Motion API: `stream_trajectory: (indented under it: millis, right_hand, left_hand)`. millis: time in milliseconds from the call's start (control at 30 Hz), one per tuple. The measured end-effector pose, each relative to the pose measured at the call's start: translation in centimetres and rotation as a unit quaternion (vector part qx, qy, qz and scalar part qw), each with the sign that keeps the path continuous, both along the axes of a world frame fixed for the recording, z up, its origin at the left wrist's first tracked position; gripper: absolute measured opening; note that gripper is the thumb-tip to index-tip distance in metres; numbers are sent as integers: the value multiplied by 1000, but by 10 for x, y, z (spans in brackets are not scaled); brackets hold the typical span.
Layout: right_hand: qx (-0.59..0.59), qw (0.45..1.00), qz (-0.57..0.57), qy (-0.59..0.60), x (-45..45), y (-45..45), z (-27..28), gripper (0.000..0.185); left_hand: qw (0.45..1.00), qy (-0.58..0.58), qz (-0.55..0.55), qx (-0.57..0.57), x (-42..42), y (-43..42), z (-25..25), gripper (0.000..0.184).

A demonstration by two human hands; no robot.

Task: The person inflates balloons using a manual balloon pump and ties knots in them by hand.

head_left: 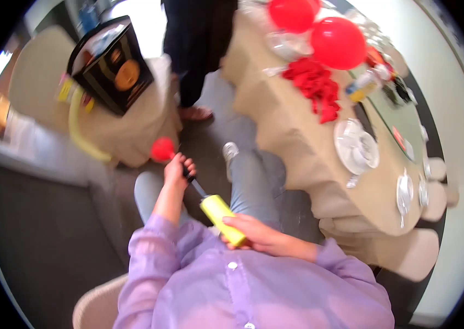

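Note:
A yellow hand pump (222, 218) slants across the front of my body, its metal rod partly drawn out. My left hand (176, 170) is closed around the black handle (187, 174) at the far end of that rod. Just beyond those fingers is a small red balloon (162, 149), slightly swollen; whether the hand pinches its neck is hidden. My right hand (247, 229) wraps the yellow barrel near its lower end.
On the right, a cloth-covered table (281, 120) carries large red balloons (338, 43), crumpled red material (315, 85) and wrapped dishes (356, 147). A black bag (114, 66) stands on the left, near a long yellow balloon (81, 134). A person in dark clothes (196, 44) stands ahead.

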State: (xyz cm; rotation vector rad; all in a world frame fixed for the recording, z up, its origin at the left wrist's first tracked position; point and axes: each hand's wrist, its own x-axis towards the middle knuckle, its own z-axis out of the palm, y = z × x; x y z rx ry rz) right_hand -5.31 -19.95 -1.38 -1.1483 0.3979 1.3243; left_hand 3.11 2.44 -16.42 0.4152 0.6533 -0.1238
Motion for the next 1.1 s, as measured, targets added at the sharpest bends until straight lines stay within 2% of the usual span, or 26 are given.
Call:
stream_trajectory:
  millis: [67,133,200,233,300,367,433,533,567,633,733,767,833,900,1000,1067,1100]
  right_hand:
    - [-45,999,-14,-8,-12,-17,21,34]
    - [-47,998,31,-34,-12,-17,-3,32]
    - [-43,999,27,-15,0,-2,-34,31]
    - [-23,996,50,-71,8,6,-55,31]
    - [-45,997,41,-52,15,20,-72,32]
    - [-62,997,40,-3,10,21,-65,32]
    - [-70,995,41,60,2,3,-34,31]
    - [-237,971,11,20,-19,-6,9,30]
    - [-243,970,13,20,-16,-1,2,30]
    - [-169,981,59,69,-3,8,-25,29]
    - [-183,969,161,-35,28,47,-99,30]
    - [-194,969,149,-38,23,55,-103,30]
    - [-210,968,131,-48,18,56,-90,30]
    - [-197,977,80,10,-1,40,-49,31]
    - [-254,966,-24,31,-30,26,12,31]
    - [-255,966,-10,28,-27,27,0,30]
    - [-233,972,30,24,-16,27,-24,30]
  left_hand:
    - [999,40,26,-11,-7,-15,11,23]
    - [994,87,62,2,-18,-38,1,21]
    - [993,91,61,-34,-27,-53,-6,19]
    - [995,85,55,-19,-30,-54,-10,19]
    - [996,70,58,0,-30,-45,-26,19]
    - [992,100,62,-35,-36,-46,-46,19]
    - [986,141,61,-66,-40,-49,-61,16]
    - [981,160,48,-94,-53,-62,-93,14]
    - [981,160,48,-100,-53,-59,-103,14]
    - [974,164,96,-123,-57,-54,-120,13]
    - [969,169,116,-140,-55,-50,-114,14]
    - [974,163,95,-126,-52,-50,-118,14]
    - [980,147,45,-123,-41,-52,-114,13]
    - [978,142,9,-154,-39,-67,-110,14]
    - [975,143,-13,-171,-37,-80,-111,15]
    - [976,169,-7,-133,-41,-84,-111,15]
    - [976,183,7,-116,-42,-78,-113,14]
